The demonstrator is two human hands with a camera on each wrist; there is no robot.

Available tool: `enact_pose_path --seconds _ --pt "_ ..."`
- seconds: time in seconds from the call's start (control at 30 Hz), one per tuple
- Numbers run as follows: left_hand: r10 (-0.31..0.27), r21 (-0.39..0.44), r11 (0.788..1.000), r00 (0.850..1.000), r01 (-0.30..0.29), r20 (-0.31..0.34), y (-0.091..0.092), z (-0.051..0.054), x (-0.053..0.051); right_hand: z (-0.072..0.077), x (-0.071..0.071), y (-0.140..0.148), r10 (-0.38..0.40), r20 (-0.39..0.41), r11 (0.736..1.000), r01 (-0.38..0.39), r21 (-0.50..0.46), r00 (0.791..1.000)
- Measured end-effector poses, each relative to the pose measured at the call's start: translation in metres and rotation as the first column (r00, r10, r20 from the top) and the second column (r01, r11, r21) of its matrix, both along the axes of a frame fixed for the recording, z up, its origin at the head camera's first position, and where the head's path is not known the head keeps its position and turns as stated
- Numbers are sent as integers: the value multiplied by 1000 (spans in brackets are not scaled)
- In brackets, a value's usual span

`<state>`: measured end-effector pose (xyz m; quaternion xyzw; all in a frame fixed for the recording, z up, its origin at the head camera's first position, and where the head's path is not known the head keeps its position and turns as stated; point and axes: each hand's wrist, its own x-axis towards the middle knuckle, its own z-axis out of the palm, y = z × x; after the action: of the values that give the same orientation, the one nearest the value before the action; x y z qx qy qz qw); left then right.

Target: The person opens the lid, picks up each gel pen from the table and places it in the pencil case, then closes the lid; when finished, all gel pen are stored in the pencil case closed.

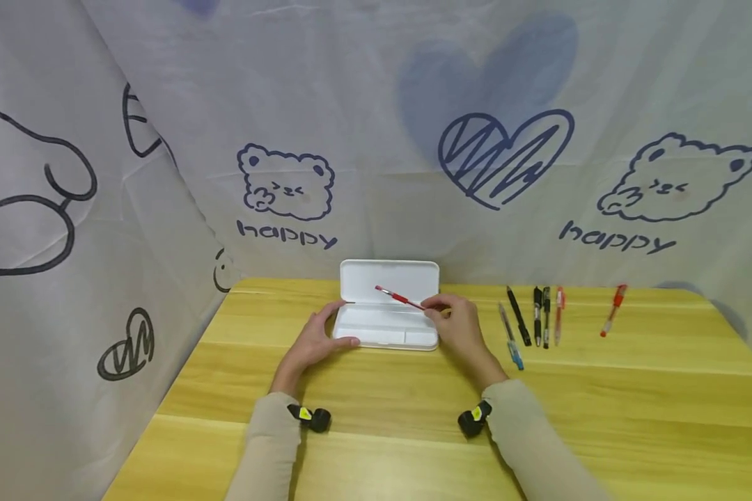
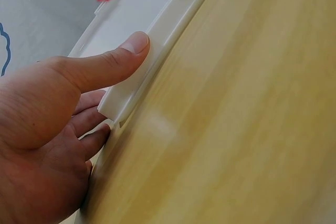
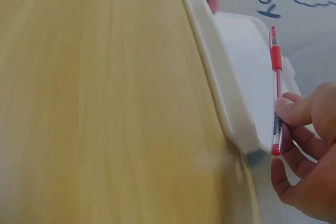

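Observation:
A white pencil case [image 1: 376,336] lies on the table with its lid [image 1: 388,271] raised at the back. My left hand [image 1: 312,344] grips the case's left end; in the left wrist view the thumb of that hand [image 2: 58,108] lies over the case's wall [image 2: 126,90]. Above the case, my right hand [image 1: 460,330] pinches a red pen [image 1: 401,298] near its right end. The right wrist view has the clear-barrelled red pen [image 3: 276,59] between thumb and fingers of the right hand [image 3: 310,145], over the case [image 3: 236,66].
Right of the case on the wooden table [image 1: 407,403] lie a blue-tipped pen [image 1: 511,341], several black pens, among them one [image 1: 519,316] slanted, and a pink pen [image 1: 559,316]. Farther right is another red pen [image 1: 614,311]. A printed cloth [image 1: 388,209] hangs behind.

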<state>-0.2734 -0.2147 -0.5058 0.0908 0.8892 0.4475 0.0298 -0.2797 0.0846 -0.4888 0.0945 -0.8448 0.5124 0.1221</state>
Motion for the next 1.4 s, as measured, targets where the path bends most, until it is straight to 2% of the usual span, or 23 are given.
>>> enact_pose_path --seconds 0.23,0.4,0.57,0.8,0.93,1.17,1.33,1.4 --pt "1 -2 1000 1000 -1 9 -1 1 1 -4 -7 -26 45 -17 994 -43 105 999" --pt "3 6 1000 1000 -3 7 0 1 0 -2 -7 -34 55 11 982 -56 181 998" --pt "1 17 1000 1000 -1 -1 2 2 1 -1 -7 -35 66 40 973 -73 220 997" --pt "3 21 1000 1000 -3 2 4 2 1 2 -8 -33 74 121 964 -103 247 990" --pt "4 22 1000 1000 -4 8 4 3 1 3 -7 -31 73 138 971 -102 214 988" --pt "11 14 1000 1000 -11 15 3 5 2 8 1 -17 114 116 990 -122 67 987" --pt "11 14 1000 1000 -11 16 1 4 2 17 9 4 114 62 993 -113 -17 992" --pt "12 13 1000 1000 -12 15 1 3 2 20 10 15 98 15 995 -98 -12 995"
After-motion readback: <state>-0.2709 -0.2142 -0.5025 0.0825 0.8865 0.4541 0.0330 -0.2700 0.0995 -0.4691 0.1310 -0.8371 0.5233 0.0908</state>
